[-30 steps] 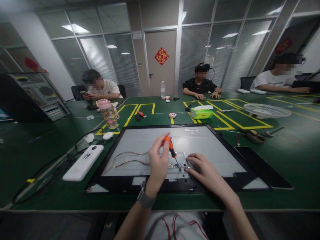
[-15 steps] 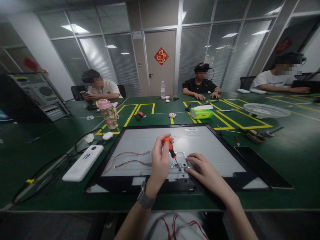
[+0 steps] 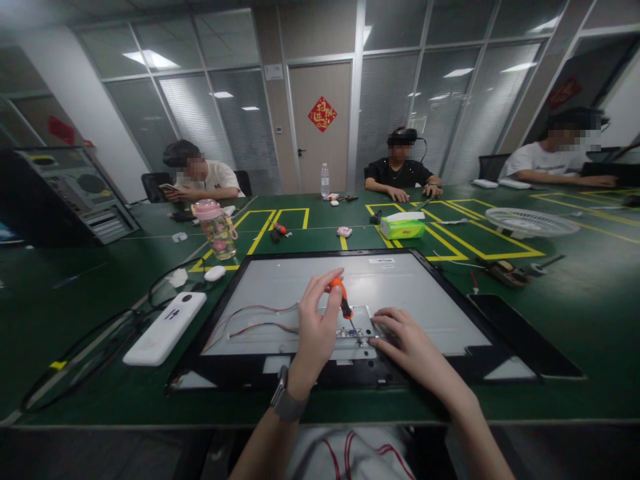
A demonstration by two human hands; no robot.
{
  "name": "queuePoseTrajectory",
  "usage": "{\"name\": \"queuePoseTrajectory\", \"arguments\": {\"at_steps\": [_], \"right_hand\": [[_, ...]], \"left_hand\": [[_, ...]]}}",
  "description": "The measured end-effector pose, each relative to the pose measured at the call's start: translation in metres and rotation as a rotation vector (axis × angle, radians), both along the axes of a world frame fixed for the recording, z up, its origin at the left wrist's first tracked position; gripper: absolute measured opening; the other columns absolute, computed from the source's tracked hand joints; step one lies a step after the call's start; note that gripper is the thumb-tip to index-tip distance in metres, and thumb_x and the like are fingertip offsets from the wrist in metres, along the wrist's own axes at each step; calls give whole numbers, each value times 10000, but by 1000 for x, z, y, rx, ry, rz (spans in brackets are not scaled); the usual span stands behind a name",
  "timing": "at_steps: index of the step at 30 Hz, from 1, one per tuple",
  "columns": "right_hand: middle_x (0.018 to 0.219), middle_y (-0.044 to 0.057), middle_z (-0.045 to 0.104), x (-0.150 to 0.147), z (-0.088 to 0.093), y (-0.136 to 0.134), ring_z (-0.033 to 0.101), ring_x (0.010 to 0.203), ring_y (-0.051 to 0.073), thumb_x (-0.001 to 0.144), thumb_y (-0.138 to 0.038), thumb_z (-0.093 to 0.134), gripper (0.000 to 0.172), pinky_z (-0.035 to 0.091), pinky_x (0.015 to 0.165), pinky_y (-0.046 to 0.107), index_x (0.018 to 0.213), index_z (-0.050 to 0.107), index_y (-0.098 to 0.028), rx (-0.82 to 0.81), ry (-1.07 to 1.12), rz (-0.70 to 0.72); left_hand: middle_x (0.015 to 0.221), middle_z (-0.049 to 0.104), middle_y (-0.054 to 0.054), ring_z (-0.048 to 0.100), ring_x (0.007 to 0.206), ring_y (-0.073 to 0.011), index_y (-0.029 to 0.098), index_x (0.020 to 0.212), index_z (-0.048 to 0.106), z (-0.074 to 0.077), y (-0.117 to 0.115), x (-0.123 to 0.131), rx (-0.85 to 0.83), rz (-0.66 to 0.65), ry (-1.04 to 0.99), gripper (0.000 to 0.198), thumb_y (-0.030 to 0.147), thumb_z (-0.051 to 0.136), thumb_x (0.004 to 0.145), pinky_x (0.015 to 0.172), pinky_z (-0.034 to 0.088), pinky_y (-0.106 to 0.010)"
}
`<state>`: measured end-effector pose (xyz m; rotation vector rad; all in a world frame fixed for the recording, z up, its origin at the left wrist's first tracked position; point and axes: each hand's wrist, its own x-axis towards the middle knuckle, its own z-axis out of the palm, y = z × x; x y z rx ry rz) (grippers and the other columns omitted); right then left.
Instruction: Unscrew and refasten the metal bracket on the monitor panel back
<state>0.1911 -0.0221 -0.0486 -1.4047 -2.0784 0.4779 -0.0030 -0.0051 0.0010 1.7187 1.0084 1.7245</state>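
Observation:
An orange and black screwdriver [image 3: 343, 297] is in my left hand [image 3: 319, 321], its handle between thumb and fingers. It leans with its shaft pointing down to a small metal plate with a circuit board [image 3: 350, 333]. That plate sits on the grey back of a black-framed display panel [image 3: 425, 287] lying flat before me. My right hand [image 3: 413, 343] rests at the plate's right side, thumb and fingers spread, fingertips touching around its edge. Thin wires [image 3: 260, 327] run from the board leftward across the panel. What the screwdriver tip meets is too small to make out.
Left of the panel lie a white power bank [image 3: 166, 330], black cables [image 3: 85, 373] and a pink-lidded bottle [image 3: 216, 230]. On the right are a black phone-like slab [image 3: 525, 335] and a tool [image 3: 515, 272]. A green tissue pack [image 3: 403, 227] lies beyond. Several people sit across the table.
The left hand's fingers have shifted slightly on the screwdriver handle, opening a little. The screwdriver stays at the same spot; my right hand has hardly moved.

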Motion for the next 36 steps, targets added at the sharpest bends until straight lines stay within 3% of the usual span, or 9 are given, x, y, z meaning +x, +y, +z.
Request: {"name": "queuePoseTrajectory", "arguments": {"at_steps": [3, 6, 10, 12, 20, 36], "right_hand": [[1164, 89, 602, -1, 1, -1, 551, 1109, 256, 870, -312, 614, 257, 441, 991, 388, 1100, 658, -207, -10, 1, -3], [1165, 93, 601, -1, 3, -1, 547, 1113, 256, 875, -314, 606, 255, 433, 999, 391, 1100, 656, -203, -22, -8, -7], [1169, 96, 597, -2, 5, -2, 545, 1119, 262, 882, -323, 593, 245, 432, 1002, 401, 1086, 657, -203, -35, -9, -11], [1173, 96, 595, -2, 6, -2, 544, 1121, 265, 883, -324, 591, 244, 432, 1003, 406, 1086, 657, -206, -41, -10, -6], [1166, 96, 601, 0, 3, -1, 548, 1103, 264, 884, -317, 592, 250, 439, 995, 426, 1099, 658, -207, -20, -13, 3], [1167, 98, 596, -1, 4, -1, 548, 1111, 260, 886, -327, 592, 251, 436, 1001, 412, 1095, 654, -203, -26, -10, 0]], "left_hand": [[1009, 683, -47, 649, 899, -162, 224, 1216, 619, 0, -1, -8, -45, -64, 114, 345, 232, 602, 872, 844, 512, -283], [1024, 692, -54, 677, 890, -158, 212, 1238, 575, -3, -3, -18, -124, -99, 19, 381, 236, 618, 860, 820, 547, -277], [1000, 669, -58, 704, 794, -158, 194, 1194, 515, -6, -3, -32, -70, 15, -280, 400, 264, 661, 828, 736, 599, -306], [967, 653, -54, 700, 736, -153, 182, 1132, 531, -6, -2, -39, -45, 100, -322, 394, 275, 704, 791, 664, 610, -289], [860, 626, -21, 662, 672, -128, 166, 1091, 616, -8, -2, -49, 22, 326, -201, 397, 286, 751, 738, 545, 574, -207], [921, 592, -28, 649, 709, -125, 198, 1115, 627, -12, -2, -44, 26, 361, -101, 382, 270, 740, 757, 523, 560, -186]]}}
